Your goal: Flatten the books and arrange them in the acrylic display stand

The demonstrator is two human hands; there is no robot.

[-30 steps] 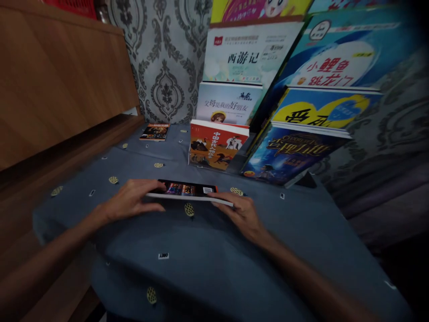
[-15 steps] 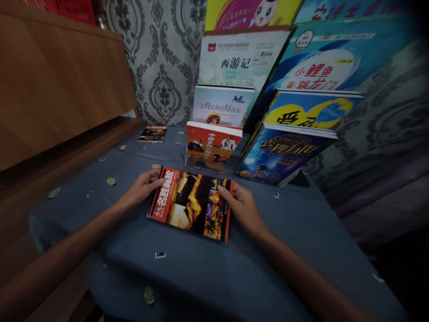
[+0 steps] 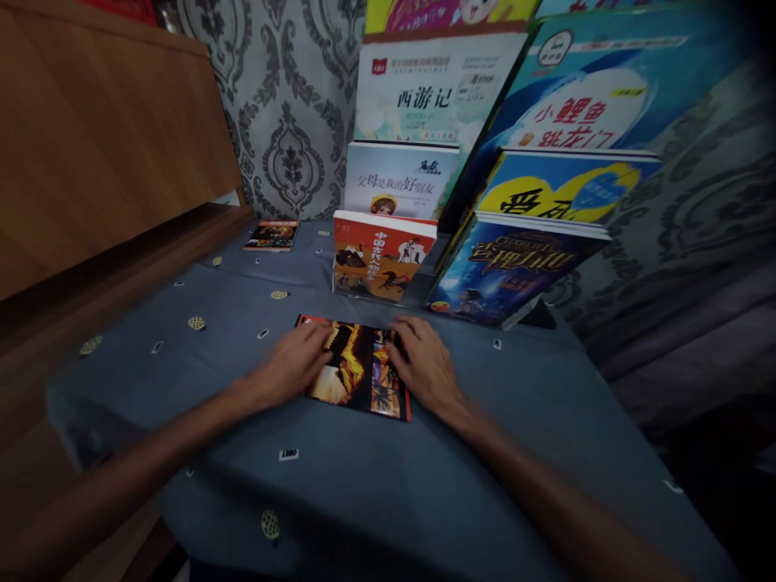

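Head view faces forward and down, hands (image 3: 425, 365) close, cloth (image 3: 563, 404) beneath

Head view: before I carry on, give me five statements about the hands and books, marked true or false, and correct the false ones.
1. The left hand covers part of the dark book on the tablecloth. True.
2. The right hand is on the red book. False: it is at the right end of the dark book, and the red book stands apart, beyond both hands.
3. The red book stands in front of the pale blue book. True.
4. The small book near the wall stands upright. False: it lies flat.
5. The yellow-and-blue book is behind the dark blue book. True.
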